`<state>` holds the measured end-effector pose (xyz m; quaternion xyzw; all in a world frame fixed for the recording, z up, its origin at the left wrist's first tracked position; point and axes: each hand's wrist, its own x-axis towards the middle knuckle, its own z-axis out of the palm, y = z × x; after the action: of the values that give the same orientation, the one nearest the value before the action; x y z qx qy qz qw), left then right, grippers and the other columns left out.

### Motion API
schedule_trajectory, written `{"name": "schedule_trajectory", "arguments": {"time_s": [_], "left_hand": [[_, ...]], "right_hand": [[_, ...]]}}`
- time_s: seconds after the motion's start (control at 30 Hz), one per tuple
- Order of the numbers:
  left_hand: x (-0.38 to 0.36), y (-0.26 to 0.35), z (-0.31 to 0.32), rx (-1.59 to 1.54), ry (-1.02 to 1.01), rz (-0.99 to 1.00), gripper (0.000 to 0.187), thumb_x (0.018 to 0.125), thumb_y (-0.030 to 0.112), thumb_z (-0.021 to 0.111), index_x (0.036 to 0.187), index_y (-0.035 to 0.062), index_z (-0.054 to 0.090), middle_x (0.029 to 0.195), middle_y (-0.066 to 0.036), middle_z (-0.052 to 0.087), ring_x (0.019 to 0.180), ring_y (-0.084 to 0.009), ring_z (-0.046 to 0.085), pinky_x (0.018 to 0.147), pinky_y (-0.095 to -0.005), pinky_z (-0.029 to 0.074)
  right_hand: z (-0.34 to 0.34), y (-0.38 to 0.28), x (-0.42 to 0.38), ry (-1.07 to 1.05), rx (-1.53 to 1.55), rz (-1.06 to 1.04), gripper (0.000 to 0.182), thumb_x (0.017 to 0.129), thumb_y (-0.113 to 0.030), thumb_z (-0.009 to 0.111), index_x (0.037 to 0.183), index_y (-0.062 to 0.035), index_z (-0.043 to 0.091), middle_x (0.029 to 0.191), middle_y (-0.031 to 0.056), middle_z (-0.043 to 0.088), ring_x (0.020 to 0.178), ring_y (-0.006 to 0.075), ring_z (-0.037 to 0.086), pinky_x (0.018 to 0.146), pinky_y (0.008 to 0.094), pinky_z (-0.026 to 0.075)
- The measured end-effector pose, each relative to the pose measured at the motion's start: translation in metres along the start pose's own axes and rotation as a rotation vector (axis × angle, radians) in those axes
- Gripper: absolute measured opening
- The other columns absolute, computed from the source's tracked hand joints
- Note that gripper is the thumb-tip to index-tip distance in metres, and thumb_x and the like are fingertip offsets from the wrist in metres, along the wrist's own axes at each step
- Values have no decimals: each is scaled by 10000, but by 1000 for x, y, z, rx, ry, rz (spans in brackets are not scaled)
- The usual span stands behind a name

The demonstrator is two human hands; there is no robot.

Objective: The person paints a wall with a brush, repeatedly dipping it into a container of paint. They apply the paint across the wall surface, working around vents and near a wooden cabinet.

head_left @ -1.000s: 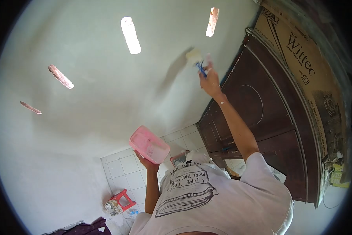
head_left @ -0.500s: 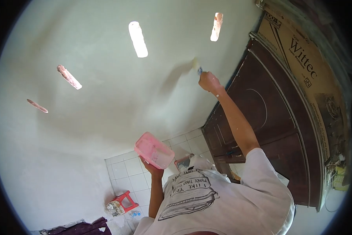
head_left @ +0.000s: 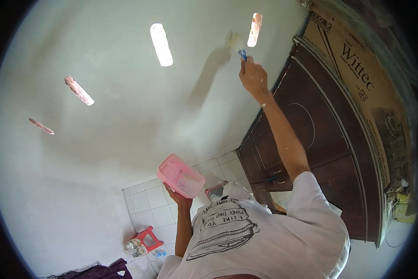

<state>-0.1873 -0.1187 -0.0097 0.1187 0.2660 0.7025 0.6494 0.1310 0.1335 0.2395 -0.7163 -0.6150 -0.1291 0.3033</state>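
My right hand (head_left: 253,76) is raised against the pale painted wall (head_left: 125,107) and grips a paintbrush (head_left: 237,44) with a blue handle. Its pale bristles touch the wall just left of a narrow vent slot (head_left: 254,29). The brush and arm cast a shadow on the wall to their left. My left hand (head_left: 181,200) holds a pink plastic tray (head_left: 180,176) from below, at chest height, tilted. My white printed T-shirt (head_left: 265,237) fills the bottom of the view.
A dark wooden cabinet (head_left: 311,135) stands right of my arm, with a "Wittec" cardboard box (head_left: 353,60) beside it. More vent slots (head_left: 161,44) pierce the wall. On the white tiled floor (head_left: 146,204) sit a red stool (head_left: 144,238) and dark cloth (head_left: 102,270).
My right hand has stroked the brush up the wall, from below the slot to beside it. The pink tray has stayed at about the same place.
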Motion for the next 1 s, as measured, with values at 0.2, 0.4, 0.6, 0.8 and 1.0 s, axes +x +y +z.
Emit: {"name": "schedule_trajectory", "arguments": {"time_s": [0.2, 0.4, 0.6, 0.8, 1.0], "left_hand": [[3, 3, -3, -11, 41, -9, 678, 1011, 629, 312, 1528, 191, 309, 1498, -50, 417, 1372, -287, 419, 1136, -492, 359], [6, 4, -4, -29, 55, -8, 676, 1006, 626, 337, 1524, 191, 319, 1487, -52, 431, 1370, -287, 421, 1133, -495, 360], [13, 5, -1, -74, 54, -67, 676, 1000, 623, 374, 1517, 192, 328, 1482, -51, 436, 1363, -286, 428, 1128, -497, 364], [19, 4, 7, -37, 2, 16, 679, 997, 629, 378, 1513, 191, 332, 1476, -51, 438, 1361, -283, 428, 1124, -494, 370], [20, 4, 0, -42, 11, 52, 689, 993, 638, 377, 1515, 191, 333, 1484, -52, 435, 1365, -288, 425, 1129, -492, 368]], "right_hand": [[56, 45, -3, -655, -65, -35, 315, 937, -247, 526, 1047, 20, 649, 846, 231, 701, 871, 418, 696, 807, 518, 552], [-36, 3, 41, -41, 35, -204, 297, 1001, -286, 525, 973, 2, 590, 749, 249, 643, 736, 442, 664, 651, 541, 524], [-58, -52, 40, 83, 432, -185, 300, 1035, -234, 470, 895, 22, 536, 576, 240, 588, 600, 438, 640, 561, 524, 524], [134, -11, -54, -11, 54, -195, 209, 937, -133, 484, 960, 43, 594, 658, 204, 658, 611, 315, 702, 571, 438, 579], [124, 18, -33, -845, 76, -102, 250, 810, -86, 496, 817, 84, 679, 793, 255, 699, 781, 387, 716, 735, 484, 572]]}}
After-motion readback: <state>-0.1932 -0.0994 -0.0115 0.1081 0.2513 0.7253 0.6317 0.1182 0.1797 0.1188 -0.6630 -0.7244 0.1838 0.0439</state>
